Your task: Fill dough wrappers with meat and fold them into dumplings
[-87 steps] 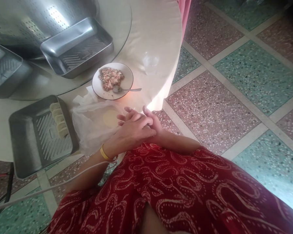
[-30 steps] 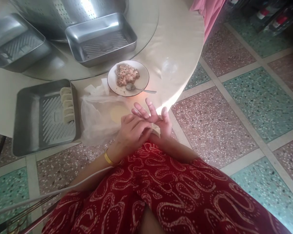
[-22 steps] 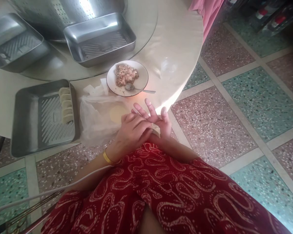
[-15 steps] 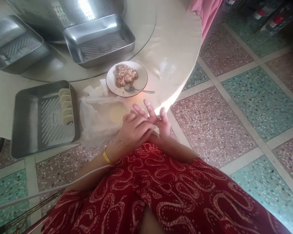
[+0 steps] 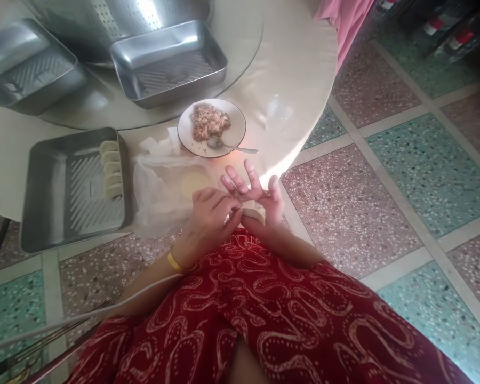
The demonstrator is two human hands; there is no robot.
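A pale half-folded dumpling (image 5: 254,212) is between my two hands, partly hidden by the fingers. My left hand (image 5: 213,214), with a yellow band at the wrist, pinches its left end between thumb and fingertips. Around the other side, my right hand (image 5: 264,205) holds it against the thumb, with several floury fingers raised and spread. A round dough wrapper (image 5: 193,185) lies in a clear plastic bag (image 5: 156,200) to the left of my hands. Just beyond them, a white plate (image 5: 234,125) bears minced filling (image 5: 208,121) and a metal spoon (image 5: 236,147).
A metal tray (image 5: 56,181) at left holds a row of several dumplings (image 5: 111,170). Two more metal trays (image 5: 168,80) and a perforated steel pot (image 5: 104,21) stand on the turntable. White paper pieces (image 5: 160,143) lie by the plate. A cable (image 5: 144,292) crosses my left forearm.
My left hand has shifted slightly left and pulled back from the right palm, so more of the dumpling shows. The view has moved a little; trays and plate stay in place.
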